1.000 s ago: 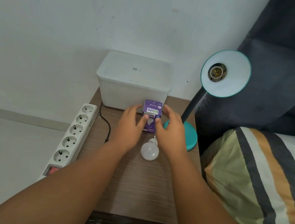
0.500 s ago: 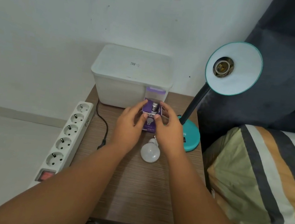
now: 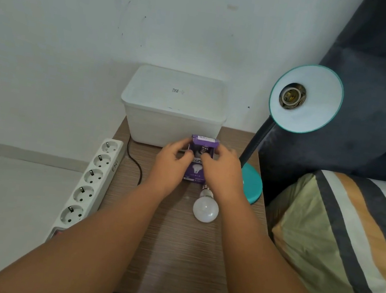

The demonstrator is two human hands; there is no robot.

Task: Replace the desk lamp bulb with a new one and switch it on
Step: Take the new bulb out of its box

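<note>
A purple bulb box (image 3: 196, 171) stands on the wooden bedside table (image 3: 171, 255), its top flap open. The metal screw base of the new bulb (image 3: 203, 149) shows inside the opening. My left hand (image 3: 170, 165) grips the box's left side and my right hand (image 3: 224, 173) grips its right side, fingertips at the open top. A bare white bulb (image 3: 205, 209) lies on the table just in front of the box. The teal desk lamp (image 3: 305, 98) stands at the right with its shade turned toward me, and its socket (image 3: 292, 95) is empty.
A white lidded plastic container (image 3: 173, 109) sits against the wall behind the box. A white power strip (image 3: 90, 181) runs along the table's left side, with a black cord (image 3: 135, 163) beside it. A striped pillow (image 3: 345, 254) and a dark headboard (image 3: 383, 73) are at the right.
The box's top flap has been opened, exposing the new bulb's screw base. Both hands stay on the box, with the fingertips now at its open top.
</note>
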